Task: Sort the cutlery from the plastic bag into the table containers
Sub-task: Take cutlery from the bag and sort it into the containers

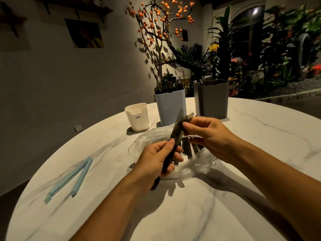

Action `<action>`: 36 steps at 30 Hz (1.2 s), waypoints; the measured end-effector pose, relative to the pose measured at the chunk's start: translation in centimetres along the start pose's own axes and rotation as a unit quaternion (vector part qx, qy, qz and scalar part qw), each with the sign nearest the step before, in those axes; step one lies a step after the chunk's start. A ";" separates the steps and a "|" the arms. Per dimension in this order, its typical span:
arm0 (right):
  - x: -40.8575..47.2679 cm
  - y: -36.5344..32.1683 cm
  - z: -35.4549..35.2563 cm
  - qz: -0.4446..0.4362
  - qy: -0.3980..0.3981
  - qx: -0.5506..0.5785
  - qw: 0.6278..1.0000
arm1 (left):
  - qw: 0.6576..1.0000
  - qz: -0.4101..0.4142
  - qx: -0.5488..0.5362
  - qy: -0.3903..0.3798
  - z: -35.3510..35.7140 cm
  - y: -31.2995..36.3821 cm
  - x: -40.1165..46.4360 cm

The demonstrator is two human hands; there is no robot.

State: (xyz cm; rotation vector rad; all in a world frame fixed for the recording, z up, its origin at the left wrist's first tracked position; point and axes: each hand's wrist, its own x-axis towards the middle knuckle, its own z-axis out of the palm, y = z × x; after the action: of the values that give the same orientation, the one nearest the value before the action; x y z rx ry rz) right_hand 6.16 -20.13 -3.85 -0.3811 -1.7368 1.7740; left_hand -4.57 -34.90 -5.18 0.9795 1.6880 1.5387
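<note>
Head view: left hand [157,158] grips knife handles [167,160]; right hand [206,134] pinches their blade tips [188,116].

Both hands, left hand [157,158] and right hand [206,134], hold what look like knives [177,129] above the plastic bag [191,167].

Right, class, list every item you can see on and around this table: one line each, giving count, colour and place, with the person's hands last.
table: one, white marbled, round, under everything
plastic bag: one, clear, centre, below the hands
knives: a few, dark handles, held over the bag; more cutlery lies in the bag
white container: one, far left of the row
pale blue container: one, middle
grey container: one, right, utensils inside
bag clip: one, light blue, open, left side
plants: several, green and orange, behind the table
left hand: grips the handles
right hand: pinches a blade tip
</note>
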 end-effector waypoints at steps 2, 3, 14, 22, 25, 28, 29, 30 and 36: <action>0.0 -0.1 0.0 -0.004 -0.001 0.006 1.000 | 1.000 -0.002 -0.001 -0.004 0.0 0.0 0.0; 0.1 -0.1 0.0 -0.007 0.000 0.007 1.000 | 1.000 -0.001 -0.005 -0.007 0.0 -0.1 0.0; 0.9 -0.9 0.4 -0.049 0.013 -0.005 0.999 | 0.999 -0.017 -0.039 0.014 1.3 0.4 0.0; 2.4 -5.7 -1.4 -0.113 0.091 -0.058 0.988 | 0.998 0.045 0.008 0.033 2.9 1.6 0.7; 2.8 -7.1 -2.3 -0.134 0.125 -0.041 0.982 | 0.988 0.000 -0.084 0.126 3.5 2.4 1.7; 2.8 -7.5 -2.4 -0.157 0.107 -0.102 0.976 | 0.972 -0.024 -0.127 0.195 4.8 3.7 3.0; 2.9 -7.5 -2.3 -0.165 0.101 -0.129 0.973 | 0.970 -0.028 -0.122 0.207 5.2 4.0 3.4; 3.1 -7.6 -2.5 -0.172 0.103 -0.147 0.969 | 0.971 -0.024 -0.110 0.210 5.7 4.2 3.9; 4.3 -8.7 -4.5 -0.165 0.116 -0.164 0.966 | 0.979 0.127 0.056 0.152 6.8 3.8 5.5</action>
State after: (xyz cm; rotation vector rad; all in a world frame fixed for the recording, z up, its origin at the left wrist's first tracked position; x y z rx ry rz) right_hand 7.52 -14.38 5.11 -0.3916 -1.8024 1.1622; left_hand -1.22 -26.53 -1.99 1.0958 1.9371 1.8530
